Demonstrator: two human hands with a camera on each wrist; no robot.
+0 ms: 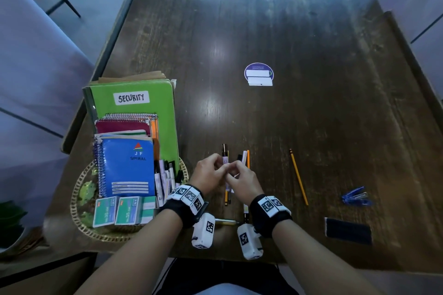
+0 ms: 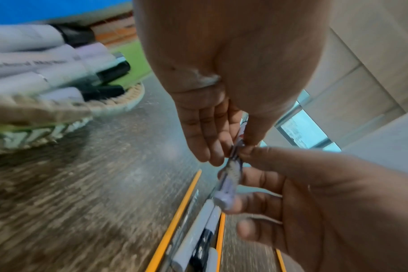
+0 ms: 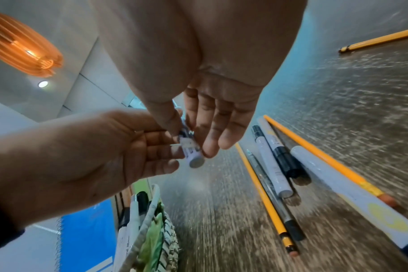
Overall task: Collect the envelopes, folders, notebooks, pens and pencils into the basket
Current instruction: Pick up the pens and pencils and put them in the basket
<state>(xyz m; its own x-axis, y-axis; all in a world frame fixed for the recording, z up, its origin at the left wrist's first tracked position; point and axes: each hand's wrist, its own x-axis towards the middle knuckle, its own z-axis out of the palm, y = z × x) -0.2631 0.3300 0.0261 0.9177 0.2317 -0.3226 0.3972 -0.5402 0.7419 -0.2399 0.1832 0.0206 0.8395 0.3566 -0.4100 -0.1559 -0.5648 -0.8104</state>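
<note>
Both hands meet above the table's near middle on one white marker point(image 1: 225, 158). My left hand point(image 1: 221, 166) pinches its upper part between thumb and fingers, and my right hand point(image 1: 233, 170) grips its lower end point(image 3: 191, 153). Under them lie several pens and pencils point(image 3: 271, 165), and one yellow pencil point(image 1: 298, 176) lies apart to the right. The woven basket point(image 1: 79, 189) at left holds a green folder point(image 1: 153, 105) marked SECURITY, a blue spiral notebook point(image 1: 127, 165) and several markers point(image 1: 165, 175).
Two small teal boxes point(image 1: 124, 211) sit at the basket's front. A blue stapler-like object point(image 1: 356, 196) and a flat black item point(image 1: 347, 230) lie at the near right. A round sticker point(image 1: 259, 74) marks the bare dark wooden table point(image 1: 311, 43).
</note>
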